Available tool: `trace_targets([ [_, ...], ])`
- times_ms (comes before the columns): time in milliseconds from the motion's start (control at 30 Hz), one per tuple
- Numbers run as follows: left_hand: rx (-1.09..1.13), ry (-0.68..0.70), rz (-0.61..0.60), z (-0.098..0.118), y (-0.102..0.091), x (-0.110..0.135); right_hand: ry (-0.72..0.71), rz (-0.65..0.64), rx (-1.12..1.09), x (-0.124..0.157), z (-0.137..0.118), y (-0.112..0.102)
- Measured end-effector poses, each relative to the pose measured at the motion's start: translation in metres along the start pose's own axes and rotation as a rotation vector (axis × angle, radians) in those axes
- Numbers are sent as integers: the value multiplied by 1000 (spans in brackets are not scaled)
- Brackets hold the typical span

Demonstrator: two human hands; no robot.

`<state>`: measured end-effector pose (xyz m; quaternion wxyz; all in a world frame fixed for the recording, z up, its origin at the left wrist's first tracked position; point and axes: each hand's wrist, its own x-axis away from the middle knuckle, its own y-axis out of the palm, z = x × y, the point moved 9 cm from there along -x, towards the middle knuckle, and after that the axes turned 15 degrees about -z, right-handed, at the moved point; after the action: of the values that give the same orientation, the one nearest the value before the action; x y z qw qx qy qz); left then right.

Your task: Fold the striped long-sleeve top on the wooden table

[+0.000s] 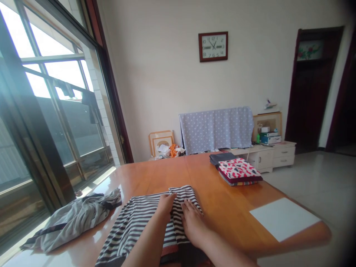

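The black-and-white striped cloth (133, 222) lies flat on the shiny orange wooden table (217, 200), right in front of the person. Its long way runs from the near edge of the table up and a little to the right. Both hands sit on its far end.

The right hand (191, 218) lies flat on the stripes with its fingers straight and a little apart. It holds nothing, it only presses down. The left hand (166, 205) is just beside it, touching the cloth at a folded edge. Its fingers bend down onto the fold, but I cannot tell if they pinch it or only rest there.

Most of the striped cloth spreads to the left of the hands and back toward the person, so the left hand is closer to the big part. The right hand is close to the cloth's right edge.

To the left, a crumpled grey cloth (75, 218) lies near the window side. To the right, a flat white sheet (283, 218) sits near the table's edge. Bare wood lies between it and the stripes, and past the fingers too.

Farther off, a stack of folded clothes with a red-and-white one on top (239, 170) sits well apart.
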<state>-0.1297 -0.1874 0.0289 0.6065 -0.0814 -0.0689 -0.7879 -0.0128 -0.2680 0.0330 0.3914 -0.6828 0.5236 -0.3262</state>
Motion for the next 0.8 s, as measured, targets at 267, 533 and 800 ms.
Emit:
trace_targets([
  [267, 133, -57, -101, 9, 27, -34, 28, 77, -111, -1, 14, -4],
  [533, 136, -20, 119, 4, -4, -46, 42, 60, -117, 2, 22, -5],
  [800, -11, 36, 205, 3, -18, -52, 49, 74, -81, 5, 16, -18],
])
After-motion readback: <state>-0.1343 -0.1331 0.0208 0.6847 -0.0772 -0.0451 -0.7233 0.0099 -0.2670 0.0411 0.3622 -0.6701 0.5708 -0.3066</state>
